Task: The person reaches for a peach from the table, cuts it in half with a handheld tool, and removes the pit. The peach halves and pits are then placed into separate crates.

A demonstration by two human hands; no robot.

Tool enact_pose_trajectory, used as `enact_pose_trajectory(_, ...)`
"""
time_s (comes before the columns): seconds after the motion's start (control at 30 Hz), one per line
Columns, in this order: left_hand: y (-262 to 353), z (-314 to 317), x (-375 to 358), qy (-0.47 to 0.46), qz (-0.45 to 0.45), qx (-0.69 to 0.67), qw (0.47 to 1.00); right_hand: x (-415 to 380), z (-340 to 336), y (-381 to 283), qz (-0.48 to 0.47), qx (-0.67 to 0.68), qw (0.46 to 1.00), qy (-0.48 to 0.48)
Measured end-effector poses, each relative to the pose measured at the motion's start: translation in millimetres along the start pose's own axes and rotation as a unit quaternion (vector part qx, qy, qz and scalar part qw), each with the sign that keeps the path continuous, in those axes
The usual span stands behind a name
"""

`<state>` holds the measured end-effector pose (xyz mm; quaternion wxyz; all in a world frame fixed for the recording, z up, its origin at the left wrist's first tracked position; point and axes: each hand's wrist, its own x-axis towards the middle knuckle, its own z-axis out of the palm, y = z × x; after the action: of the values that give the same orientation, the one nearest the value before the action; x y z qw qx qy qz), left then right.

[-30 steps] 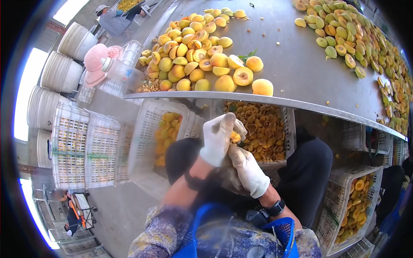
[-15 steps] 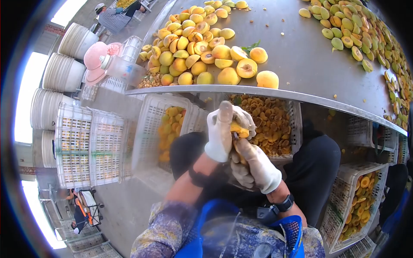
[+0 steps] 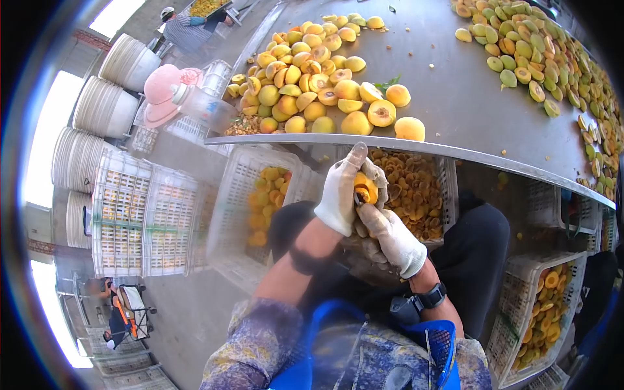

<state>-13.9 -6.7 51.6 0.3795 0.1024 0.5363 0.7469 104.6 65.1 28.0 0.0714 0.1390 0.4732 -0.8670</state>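
Observation:
Both hands wear pale, stained gloves and meet over the crates, just below the metal table's edge. My left hand [image 3: 348, 188] is wrapped round a yellow-orange fruit [image 3: 366, 187], its thumb pointing up. Against the lower side of that fruit, my right hand [image 3: 387, 237] is closed on a small dark tool, mostly hidden by the fingers. Behind the hands is a crate of fruit halves [image 3: 416, 192]. A pile of yellow fruit, whole and halved, [image 3: 312, 78] lies on the table above.
The metal table [image 3: 429, 84] bears greener halves [image 3: 520, 45] at right. White crates [image 3: 237, 195] stand left and right [image 3: 513, 312]. Stacked tubs [image 3: 101, 107], a pink hat [image 3: 162, 94] and a plastic jug [image 3: 201, 107] are at left. Two people [image 3: 185, 29] [image 3: 117, 318] are farther off.
The view has shifted slightly. The held fruit is turned so that more of its orange cut side shows, and my left hand has opened a little around it.

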Motion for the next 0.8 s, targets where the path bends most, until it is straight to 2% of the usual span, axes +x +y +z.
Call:
enact_pose_trajectory(0.03, 3, -2, -2, 0.019, -0.061, -0.119, 0.991, -1, 2, 2, -0.016, 0.004, 1.000, -0.018)
enact_pose_trajectory(0.1, 13, -10, 0, 0.051, -0.175, -0.349, 0.919, -8, 11, 1, -0.024, 0.079, 0.994, -0.065)
enact_pose_trajectory(0.13, 17, -19, 0, 0.011, -0.127, -0.320, 0.939, -9, 11, 4, -0.019, 0.184, 0.976, -0.115)
enact_pose_trajectory(0.17, 24, -23, -5, 0.126, -0.069, -0.272, 0.952, -10, 12, 6, -0.004, 0.285, 0.944, -0.165)
enact_pose_trajectory(0.2, 32, -53, -7, -0.006, -0.044, -0.363, 0.931, -1, 3, 21, 0.020, 0.444, 0.864, -0.236)
enact_pose_trajectory(0.23, 46, -71, -14, 0.096, 0.037, -0.353, 0.930, 7, -5, 35, 0.048, 0.588, 0.749, -0.301)
enact_pose_trajectory(0.27, 58, -95, -22, 0.153, 0.154, -0.181, 0.959, 9, -14, 43, 0.054, 0.630, 0.727, -0.268)
enact_pose_trajectory(0.3, 86, -76, -49, 0.318, 0.164, 0.128, 0.925, 13, -22, 55, 0.066, 0.648, 0.727, -0.218)
enact_pose_trajectory(0.33, 94, -125, -47, 0.299, 0.185, 0.318, 0.881, 17, -29, 68, 0.076, 0.665, 0.724, -0.166)
enact_pose_trajectory(0.37, 101, -123, -50, 0.313, 0.181, 0.345, 0.866, 19, -32, 75, 0.087, 0.682, 0.717, -0.114)
enact_pose_trajectory(0.43, 104, -120, -31, 0.267, 0.249, 0.465, 0.806, 24, -25, 72, 0.079, 0.648, 0.747, -0.128)
enact_pose_trajectory(0.5, 95, -86, 2, 0.178, 0.175, 0.516, 0.819, 22, -17, 63, 0.086, 0.628, 0.763, -0.128)
enact_pose_trajectory(0.57, 74, -50, 47, 0.139, 0.149, 0.623, 0.755, 18, -12, 51, 0.100, 0.593, 0.792, -0.106)
enact_pose_trajectory(0.63, 57, -25, 90, 0.092, 0.023, 0.724, 0.683, 7, 0, 23, 0.130, 0.540, 0.830, -0.052)
enact_pose_trajectory(0.67, 46, -23, 105, 0.092, 0.039, 0.735, 0.671, 7, 4, 18, 0.137, 0.507, 0.851, -0.002)
enact_pose_trajectory(0.77, 21, -31, 135, 0.086, 0.076, 0.755, 0.645, 0, 4, 1, 0.094, 0.480, 0.871, -0.031)
enact_pose_trajectory(0.8, 19, -35, 140, 0.085, 0.084, 0.755, 0.645, 5, -4, 10, 0.101, 0.499, 0.855, -0.096)
